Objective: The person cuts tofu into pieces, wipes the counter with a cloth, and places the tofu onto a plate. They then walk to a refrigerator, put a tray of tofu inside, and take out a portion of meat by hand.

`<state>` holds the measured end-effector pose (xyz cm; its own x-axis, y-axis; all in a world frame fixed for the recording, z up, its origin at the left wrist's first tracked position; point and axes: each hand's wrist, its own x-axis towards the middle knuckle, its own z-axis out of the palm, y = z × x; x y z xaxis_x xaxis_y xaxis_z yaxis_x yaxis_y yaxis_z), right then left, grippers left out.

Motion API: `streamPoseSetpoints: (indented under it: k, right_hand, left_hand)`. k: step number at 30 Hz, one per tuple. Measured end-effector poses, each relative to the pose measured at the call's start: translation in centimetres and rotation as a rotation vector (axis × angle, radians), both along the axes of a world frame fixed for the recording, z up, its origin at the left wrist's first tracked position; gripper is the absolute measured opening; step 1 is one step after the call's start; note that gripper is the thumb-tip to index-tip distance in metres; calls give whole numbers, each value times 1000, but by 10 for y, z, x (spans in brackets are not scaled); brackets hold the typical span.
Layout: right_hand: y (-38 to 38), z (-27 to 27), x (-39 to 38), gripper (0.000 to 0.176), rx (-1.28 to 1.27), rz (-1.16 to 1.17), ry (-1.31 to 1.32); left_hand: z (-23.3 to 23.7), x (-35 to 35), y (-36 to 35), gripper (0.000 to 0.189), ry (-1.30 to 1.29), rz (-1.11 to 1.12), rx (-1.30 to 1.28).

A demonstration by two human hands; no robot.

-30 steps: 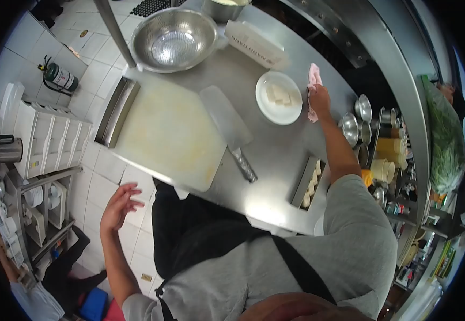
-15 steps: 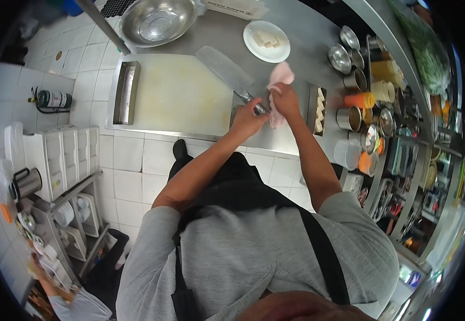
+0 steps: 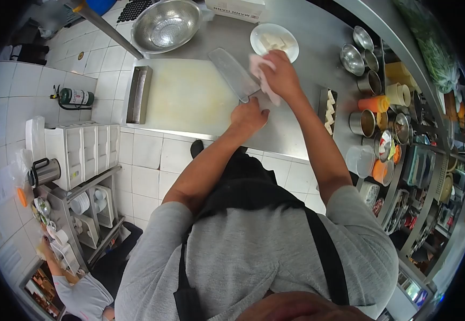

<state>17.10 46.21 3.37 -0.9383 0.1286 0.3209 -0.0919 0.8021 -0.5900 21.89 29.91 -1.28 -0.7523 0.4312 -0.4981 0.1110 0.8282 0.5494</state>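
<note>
My left hand (image 3: 248, 116) is closed round the handle of a broad-bladed kitchen knife (image 3: 231, 72), hiding the handle. The blade points away from me, lying across the right edge of a white cutting board (image 3: 184, 91) and the steel counter. Bunched in my right hand (image 3: 281, 77) is a pink cloth (image 3: 259, 69), close to the right side of the blade. Just beyond that hand stands a white plate (image 3: 291, 51) with pale white pieces (image 3: 273, 41) on it, partly covered by my fingers. A narrow tray of white pieces (image 3: 330, 112) lies to the right.
A large metal bowl (image 3: 167, 24) and a white box (image 3: 237, 8) stand at the back. Along the board's left end is a steel trough (image 3: 138, 95). Pots, small bowls and an orange container (image 3: 372, 104) line the right side. Another person's arm (image 3: 55, 265) reaches at lower left.
My right hand has moved away from me with the cloth, from beside the knife handle up toward the plate. My left hand stays at the handle. The whole view has shifted slightly.
</note>
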Motion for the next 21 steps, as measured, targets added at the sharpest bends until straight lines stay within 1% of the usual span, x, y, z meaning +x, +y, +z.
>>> streamPoseSetpoints:
  k: [2, 3, 5, 6, 7, 8, 9, 10, 11, 13, 15, 16, 17, 18, 19, 20, 21]
  right_hand:
    - [-13, -18, -57, 28, -21, 136, -42]
    - [-25, -27, -78, 28, -9, 184, -88]
    - [-44, -51, -106, 29, -3, 246, -140]
    - [-54, -68, -110, 30, 138, 265, -132]
    - [-62, -75, -109, 31, 279, 283, -124]
    - [-60, -79, -107, 29, 202, 305, -106]
    - [-57, -80, -98, 29, 197, 314, -113]
    - [-51, -74, -86, 28, 256, 371, -177]
    - [-42, -65, -75, 27, 320, 422, -234]
    - [-17, -45, -46, 25, 300, 555, -387]
    - [16, -36, -19, 23, 252, 661, -452]
    - [34, -34, -3, 26, 88, 549, -506]
    - [50, -31, 10, 30, -77, 432, -557]
    - [63, -25, 21, 30, -79, 430, -554]
    - [75, -17, 33, 34, -744, 197, -654]
    - [79, -14, 40, 39, -1406, -74, -701]
    - [77, -17, 43, 39, -1416, -82, -690]
  left_hand:
    - [1, 5, -3, 48, 10, 24, 30]
    - [1, 6, -3, 46, 17, 42, 64]
    - [4, 3, -1, 47, -3, 57, 53]
    - [5, 3, -1, 49, -26, 60, 48]
    - [5, 2, -1, 49, -38, 72, 39]
    - [7, 1, -1, 47, -59, 105, 45]
    - [9, 0, 0, 45, -74, 138, 56]
    - [4, 2, 0, 45, -74, 142, 55]
    - [-4, 4, 1, 41, -39, 162, 74]
    - [-8, 0, 2, 38, 9, 187, 100]
    - [-5, -1, -4, 37, -49, 194, 180]
    - [-2, 1, -9, 37, -47, 194, 178]
    - [1, 3, -14, 36, -44, 221, 271]
    - [4, 3, -19, 36, -40, 246, 365]
    - [2, 3, -25, 36, -42, 239, 362]
    - [-1, 3, -33, 33, -27, 284, 497]
    - [-3, 1, -43, 30, -11, 325, 631]
